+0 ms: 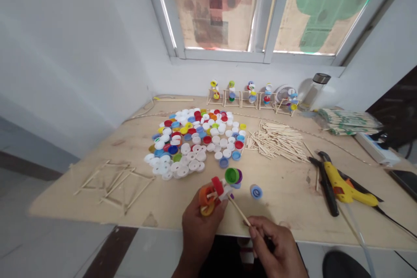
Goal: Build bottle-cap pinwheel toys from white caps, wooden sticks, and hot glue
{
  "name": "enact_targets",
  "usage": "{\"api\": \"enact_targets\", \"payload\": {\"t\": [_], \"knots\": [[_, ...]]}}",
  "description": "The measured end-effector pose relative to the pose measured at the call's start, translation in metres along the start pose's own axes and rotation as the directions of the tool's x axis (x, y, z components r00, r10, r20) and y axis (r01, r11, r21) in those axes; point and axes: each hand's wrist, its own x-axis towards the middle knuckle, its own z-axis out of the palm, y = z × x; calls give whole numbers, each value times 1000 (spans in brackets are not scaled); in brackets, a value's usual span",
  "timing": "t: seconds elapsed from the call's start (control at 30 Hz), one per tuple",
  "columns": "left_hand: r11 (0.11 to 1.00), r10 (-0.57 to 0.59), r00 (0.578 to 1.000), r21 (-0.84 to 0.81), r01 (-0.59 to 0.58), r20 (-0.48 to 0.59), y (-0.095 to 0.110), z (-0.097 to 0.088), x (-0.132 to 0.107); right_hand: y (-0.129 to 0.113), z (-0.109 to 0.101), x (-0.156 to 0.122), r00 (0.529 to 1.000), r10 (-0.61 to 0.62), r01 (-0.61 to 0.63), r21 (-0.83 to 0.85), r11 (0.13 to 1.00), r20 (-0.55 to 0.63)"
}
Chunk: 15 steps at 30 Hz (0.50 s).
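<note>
My left hand is closed around a small cluster of bottle caps joined together: orange, yellow, red, green and purple ones. A thin wooden stick runs from the cluster down to my right hand, which pinches its lower end. Both hands hover at the near edge of the wooden board. A single blue cap lies on the board just right of the cluster.
A heap of coloured and white caps covers the board's middle, with a pile of sticks to its right. Stick frames lie left. A yellow glue gun and black pliers lie right. Several finished cap models line the back wall.
</note>
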Motion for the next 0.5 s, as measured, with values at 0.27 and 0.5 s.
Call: {"api": "enact_targets", "payload": {"t": [0.27,0.5], "knots": [[893,335,937,283,-349,101,-3,-7,-1,-6,-2,1,999,-23,24,-20,1000,48],[759,501,813,300,-578,297,-12,-15,4,-1,-1,10,960,185,-240,277,930,212]]}}
